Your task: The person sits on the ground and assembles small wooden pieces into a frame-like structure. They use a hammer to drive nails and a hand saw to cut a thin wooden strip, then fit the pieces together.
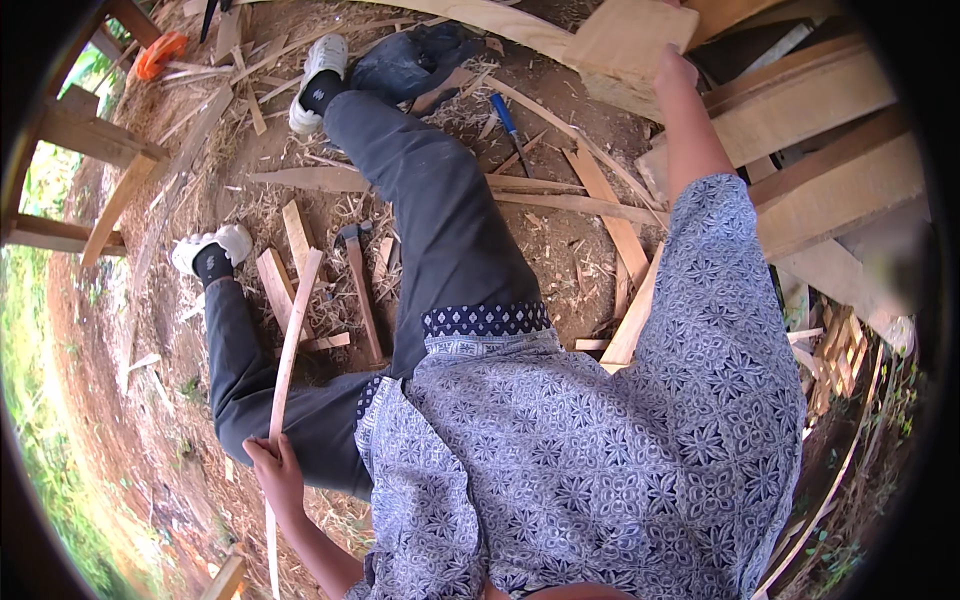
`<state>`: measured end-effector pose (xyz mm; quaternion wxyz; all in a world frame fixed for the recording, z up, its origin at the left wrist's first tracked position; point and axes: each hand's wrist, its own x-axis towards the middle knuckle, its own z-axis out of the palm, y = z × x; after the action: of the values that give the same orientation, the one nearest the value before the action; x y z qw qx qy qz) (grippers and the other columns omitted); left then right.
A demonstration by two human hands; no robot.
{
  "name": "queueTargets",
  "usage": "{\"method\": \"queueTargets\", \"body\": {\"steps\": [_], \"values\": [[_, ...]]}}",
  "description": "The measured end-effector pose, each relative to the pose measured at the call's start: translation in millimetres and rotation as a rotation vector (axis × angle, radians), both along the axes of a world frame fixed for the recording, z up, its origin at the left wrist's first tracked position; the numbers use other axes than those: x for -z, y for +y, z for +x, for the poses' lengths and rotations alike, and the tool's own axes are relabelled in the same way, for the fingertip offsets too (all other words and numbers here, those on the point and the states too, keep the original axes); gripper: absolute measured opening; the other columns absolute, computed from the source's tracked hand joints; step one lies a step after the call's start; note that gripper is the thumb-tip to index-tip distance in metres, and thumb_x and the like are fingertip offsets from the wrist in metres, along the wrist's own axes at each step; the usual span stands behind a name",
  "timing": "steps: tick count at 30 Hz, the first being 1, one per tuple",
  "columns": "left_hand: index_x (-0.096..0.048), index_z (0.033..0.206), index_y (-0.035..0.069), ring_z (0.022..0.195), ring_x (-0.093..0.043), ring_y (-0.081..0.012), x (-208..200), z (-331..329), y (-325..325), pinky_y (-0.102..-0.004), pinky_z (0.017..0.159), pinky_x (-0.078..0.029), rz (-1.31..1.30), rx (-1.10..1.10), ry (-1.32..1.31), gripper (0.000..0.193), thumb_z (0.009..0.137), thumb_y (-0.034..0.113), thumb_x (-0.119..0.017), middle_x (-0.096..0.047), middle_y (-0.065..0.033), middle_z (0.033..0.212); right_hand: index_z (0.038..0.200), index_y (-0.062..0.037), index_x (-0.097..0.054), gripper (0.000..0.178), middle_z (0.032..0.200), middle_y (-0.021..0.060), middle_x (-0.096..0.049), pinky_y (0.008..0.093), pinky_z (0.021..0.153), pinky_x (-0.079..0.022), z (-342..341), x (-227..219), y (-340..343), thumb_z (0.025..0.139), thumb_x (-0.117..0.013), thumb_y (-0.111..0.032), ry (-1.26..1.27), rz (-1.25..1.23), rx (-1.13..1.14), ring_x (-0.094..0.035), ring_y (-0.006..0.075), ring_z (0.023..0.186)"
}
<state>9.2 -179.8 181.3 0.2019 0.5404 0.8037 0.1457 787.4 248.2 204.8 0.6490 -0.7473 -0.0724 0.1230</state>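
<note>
My left hand [275, 465] is closed around the lower part of a long, narrow wooden strip [296, 340], which slants up across my bent left leg. Far off at the upper right, my right arm is stretched out, and my right hand [676, 72] grips the edge of a thick, pale wooden board [625, 40]; some of its fingers are hidden. Between my legs a hammer [360, 290] with a wooden handle lies on the ground. Beyond my right knee lies a blue-handled tool [504, 114] with a thin dark shaft.
Stacked planks [810, 120] fill the right side. Shavings and loose wood pieces [600, 200] litter the dirt. A dark plastic bag [415, 62] rests by my right shoe [320, 75]; an orange bundle [160, 55] lies at the far left, near a wooden frame [95, 135].
</note>
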Motion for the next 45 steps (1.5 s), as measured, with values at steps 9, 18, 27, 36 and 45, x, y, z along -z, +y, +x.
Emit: {"method": "queueTargets", "body": {"steps": [9, 18, 27, 36, 45], "values": [[-0.040, 0.101, 0.001, 0.072, -0.058, -0.0427, -4, -13, -15, -0.0477, 0.065, -0.046, 0.084, -0.058, -0.046, 0.026, 0.101, 0.012, -0.064, -0.055, -0.0188, 0.078, 0.154, -0.0022, -0.038, 0.064, 0.125, 0.0254, -0.069, 0.0554, 0.088, -0.059, 34, -21, 11, 0.099, -0.060, -0.027, -1.217, -1.397, -0.455, -0.071, 0.0402, 0.111], [-0.040, 0.102, 0.003, 0.077, -0.060, -0.0497, 0, -21, -22, -0.0529, 0.067, -0.046, 0.161, -0.100, -0.019, 0.030, 0.097, 0.015, -0.067, -0.058, -0.0225, 0.080, 0.128, 0.0068, -0.062, 0.059, 0.122, 0.0198, -0.069, 0.0403, 0.092, -0.057, 4, -55, 29, 0.097, -0.063, -0.044, -0.190, -0.275, -0.172, -0.069, 0.0327, 0.110], [-0.039, 0.100, 0.004, 0.079, -0.061, -0.0511, 5, -22, -14, -0.0554, 0.067, -0.045, 0.158, -0.187, -0.062, 0.030, 0.101, 0.020, -0.064, -0.061, -0.0268, 0.080, 0.132, -0.0018, -0.060, 0.039, 0.130, 0.0135, -0.061, 0.0380, 0.103, -0.047, -270, -76, -36, 0.104, -0.052, -0.028, -0.064, 0.308, -1.181, -0.064, 0.0225, 0.107], [-0.042, 0.100, 0.003, 0.070, -0.065, -0.0475, 3, -15, 9, -0.0555, 0.060, -0.049, 0.235, -0.116, 0.093, 0.028, 0.100, 0.020, -0.064, -0.064, -0.0253, 0.072, 0.113, -0.0057, -0.064, 0.045, 0.109, 0.0180, -0.067, 0.0435, 0.089, -0.054, -534, 214, -151, 0.084, -0.081, -0.037, -0.636, -0.655, -1.771, -0.067, 0.0304, 0.101], [-0.042, 0.096, 0.002, 0.063, -0.066, -0.0425, 23, -7, 7, -0.0523, 0.057, -0.051, 0.343, -0.354, 0.101, 0.027, 0.101, 0.021, -0.061, -0.064, -0.0205, 0.068, 0.118, -0.0063, -0.044, 0.072, 0.119, 0.0210, -0.057, 0.0452, 0.100, -0.048, -535, 231, -171, 0.067, -0.091, -0.028, -0.732, -0.660, -1.371, -0.058, 0.0384, 0.114]]}}
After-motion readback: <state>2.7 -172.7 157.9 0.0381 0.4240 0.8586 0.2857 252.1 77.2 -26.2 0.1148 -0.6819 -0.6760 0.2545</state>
